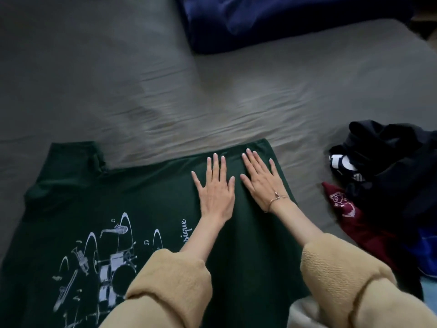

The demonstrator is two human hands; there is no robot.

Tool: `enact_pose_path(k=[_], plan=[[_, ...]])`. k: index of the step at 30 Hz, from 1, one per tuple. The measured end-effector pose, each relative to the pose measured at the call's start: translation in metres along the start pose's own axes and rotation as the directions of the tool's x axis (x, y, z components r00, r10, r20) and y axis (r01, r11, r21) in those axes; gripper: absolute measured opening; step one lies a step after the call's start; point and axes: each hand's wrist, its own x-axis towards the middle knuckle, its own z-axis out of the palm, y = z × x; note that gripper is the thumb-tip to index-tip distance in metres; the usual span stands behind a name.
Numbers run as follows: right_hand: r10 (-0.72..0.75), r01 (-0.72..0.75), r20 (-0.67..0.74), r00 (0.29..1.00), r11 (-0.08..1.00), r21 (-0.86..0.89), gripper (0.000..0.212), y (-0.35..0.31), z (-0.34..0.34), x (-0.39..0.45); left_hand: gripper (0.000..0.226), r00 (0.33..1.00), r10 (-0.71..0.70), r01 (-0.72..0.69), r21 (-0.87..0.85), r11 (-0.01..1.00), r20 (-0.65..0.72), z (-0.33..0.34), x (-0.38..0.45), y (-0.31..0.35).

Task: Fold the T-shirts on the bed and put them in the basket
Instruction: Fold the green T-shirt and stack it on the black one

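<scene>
Here the green T-shirt (146, 209) lies spread flat on the grey bed sheet (212, 102), print side up, with a pale drawing of drums and brass instruments and a line of cursive lettering across its front. One sleeve sticks up at the far left corner, and the shirt's far right corner reaches toward the middle of the bed. Both hands lie on that right part of the shirt, side by side and nearly touching. The left hand (216, 190) is palm down with its fingers straight and fanned apart, pressing the cloth. The right hand (262, 179) lies just beside it, also flat, fingers straight and angled toward the far left, with a thin bracelet (277, 197) at the wrist. Neither hand grips anything; the fingers only rest on the fabric. Tan fleece sleeves (175, 282) cover both forearms, pushed back from the wrists. To the right of the shirt, apart from it, is a heap of other clothes: a black garment (397, 162) with white lettering on top, a dark red one (350, 216) with a pale printed figure under it, and a bit of blue cloth (425, 249) at the frame's edge. A dark blue pillow (283, 20) lies at the far side of the bed. The sheet is creased between pillow and shirt.
</scene>
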Motion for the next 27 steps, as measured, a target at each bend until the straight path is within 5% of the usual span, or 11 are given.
enact_pose_path(k=[9,13,19,27], plan=[[0.099,-0.108,-0.238,0.966,0.994,-0.024,0.067,0.001,0.007,0.007,0.059,0.989,0.135,-0.141,-0.108,0.984,-0.067,-0.002,0.004,-0.018],[-0.106,0.106,-0.088,0.990,0.994,-0.012,0.068,-0.031,0.006,0.014,0.060,0.990,0.012,-0.024,-0.086,0.996,-0.137,-0.016,-0.007,-0.082],[0.076,-0.076,-0.097,0.992,0.997,0.005,0.070,-0.032,0.017,0.009,0.068,0.994,-0.104,0.101,-0.086,0.991,-0.029,-0.032,-0.021,-0.173],[0.180,-0.181,-0.029,0.983,0.983,-0.015,0.068,-0.042,0.009,0.011,0.058,0.999,-0.032,0.034,-0.066,0.997,0.027,-0.046,-0.011,-0.203]])
